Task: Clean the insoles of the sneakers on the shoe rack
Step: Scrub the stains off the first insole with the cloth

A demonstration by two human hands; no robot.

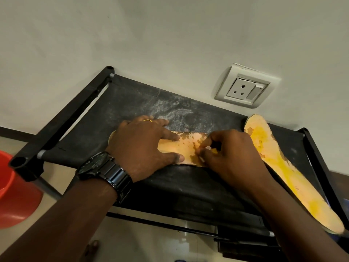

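A worn orange insole [186,148] lies flat on the black fabric top of the shoe rack [132,103]. My left hand [143,144], with a black watch on the wrist, presses on the insole's left part with straight fingers. My right hand [230,152] has curled fingers pinching a small yellowish thing against the middle of that insole; what the thing is I cannot tell. A second insole [279,167], yellow-orange with peeled patches, lies along the right side of the rack top, apart from both hands.
The rack stands against a pale wall with a white power socket [245,87] above its back right. A red plastic tub [13,191] sits on the floor at the left. Dust marks the rack fabric behind the hands. Lower rack bars [170,224] show below.
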